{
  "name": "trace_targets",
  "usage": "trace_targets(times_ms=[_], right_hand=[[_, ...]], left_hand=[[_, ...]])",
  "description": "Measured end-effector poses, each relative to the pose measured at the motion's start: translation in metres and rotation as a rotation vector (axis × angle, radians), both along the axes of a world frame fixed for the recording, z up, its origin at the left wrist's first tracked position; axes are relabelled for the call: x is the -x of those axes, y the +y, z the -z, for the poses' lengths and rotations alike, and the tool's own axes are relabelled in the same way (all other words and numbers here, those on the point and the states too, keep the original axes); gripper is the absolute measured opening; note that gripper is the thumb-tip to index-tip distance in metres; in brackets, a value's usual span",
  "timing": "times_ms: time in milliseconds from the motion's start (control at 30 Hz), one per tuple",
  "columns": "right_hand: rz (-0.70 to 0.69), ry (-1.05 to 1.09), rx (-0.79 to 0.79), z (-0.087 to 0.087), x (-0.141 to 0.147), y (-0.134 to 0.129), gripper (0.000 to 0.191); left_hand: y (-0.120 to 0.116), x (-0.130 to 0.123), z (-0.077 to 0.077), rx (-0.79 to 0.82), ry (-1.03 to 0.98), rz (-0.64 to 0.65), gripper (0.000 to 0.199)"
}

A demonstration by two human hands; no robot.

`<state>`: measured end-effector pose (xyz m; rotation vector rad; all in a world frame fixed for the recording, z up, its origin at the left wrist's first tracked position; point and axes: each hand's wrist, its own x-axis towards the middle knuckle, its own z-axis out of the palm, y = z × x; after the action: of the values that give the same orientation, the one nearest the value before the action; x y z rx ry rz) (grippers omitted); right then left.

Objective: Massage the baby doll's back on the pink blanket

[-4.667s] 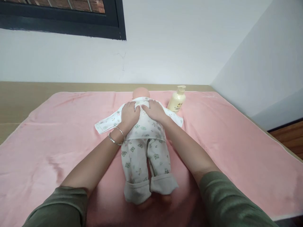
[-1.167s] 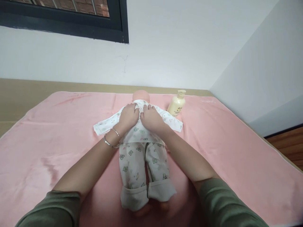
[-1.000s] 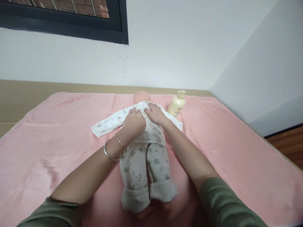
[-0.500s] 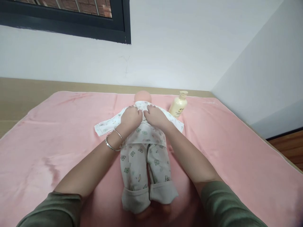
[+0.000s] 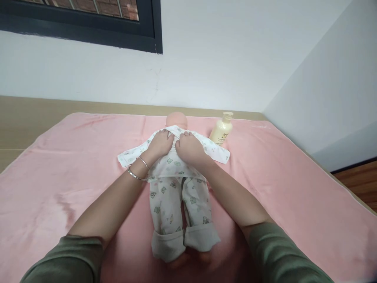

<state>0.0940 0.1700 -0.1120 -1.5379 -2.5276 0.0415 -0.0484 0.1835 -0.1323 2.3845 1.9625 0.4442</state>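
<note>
A baby doll (image 5: 176, 120) lies stretched out on a pink blanket, its head at the far end and its feet toward me. It wears a white printed baby shirt (image 5: 167, 168) and matching white pants (image 5: 169, 206) with rolled cuffs. My left hand (image 5: 160, 144), with silver bangles on the wrist, is closed on the shirt's upper front, just below the neckline. Beside it, my right hand (image 5: 191, 148) grips the shirt's other side with curled fingers. The shirt's sleeves lie spread out to both sides. My hands hide the middle of the chest.
A cream pump bottle (image 5: 220, 130) stands on the pink blanket (image 5: 265, 184), right of the doll's shoulder and close to the right sleeve. Behind the wooden edge (image 5: 38, 112) rises a white wall (image 5: 206, 55) with a dark-framed window (image 5: 153, 31).
My right hand has shifted slightly left and my left hand slightly left too, both still at the shirt front. The collar now lies overlapped differently at the neck.
</note>
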Motion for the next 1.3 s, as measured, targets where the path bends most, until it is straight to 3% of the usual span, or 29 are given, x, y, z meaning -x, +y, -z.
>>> trace_targets(times_ms=[133, 267, 367, 567, 700, 800, 933, 1033, 1167, 1300], right_hand=[[0.075, 0.122, 0.077, -0.002, -0.012, 0.020, 0.039], [0.112, 0.189, 0.156, -0.004, -0.022, 0.037, 0.043], [0.089, 0.169, 0.127, -0.004, -0.022, 0.036, 0.044], [0.006, -0.097, -0.007, -0.005, -0.010, 0.011, 0.042], [-0.039, -0.208, -0.014, -0.007, -0.002, -0.008, 0.036], [-0.057, -0.196, -0.008, -0.007, -0.002, -0.006, 0.033], [0.054, 0.106, 0.049, -0.001, -0.011, 0.020, 0.038], [0.103, 0.236, 0.085, 0.007, -0.018, 0.040, 0.047], [0.114, 0.221, 0.081, 0.011, -0.020, 0.045, 0.050], [0.105, 0.129, 0.051, 0.007, -0.014, 0.030, 0.052]], left_hand=[[-0.009, -0.011, 0.002, -0.109, 0.014, -0.035, 0.048], [-0.028, -0.027, -0.004, -0.045, 0.208, 0.067, 0.042], [-0.032, -0.029, -0.008, -0.011, 0.282, 0.124, 0.040], [-0.012, -0.016, -0.008, -0.003, -0.028, -0.075, 0.039], [-0.002, -0.009, -0.003, 0.019, -0.198, -0.113, 0.039], [-0.003, -0.010, 0.000, -0.021, -0.184, -0.126, 0.038], [-0.015, -0.019, -0.003, -0.080, -0.083, -0.128, 0.039], [-0.027, -0.025, -0.009, -0.023, -0.045, -0.135, 0.033], [-0.032, -0.027, -0.012, 0.032, -0.017, -0.112, 0.031], [-0.021, -0.020, -0.011, 0.032, -0.064, -0.110, 0.033]])
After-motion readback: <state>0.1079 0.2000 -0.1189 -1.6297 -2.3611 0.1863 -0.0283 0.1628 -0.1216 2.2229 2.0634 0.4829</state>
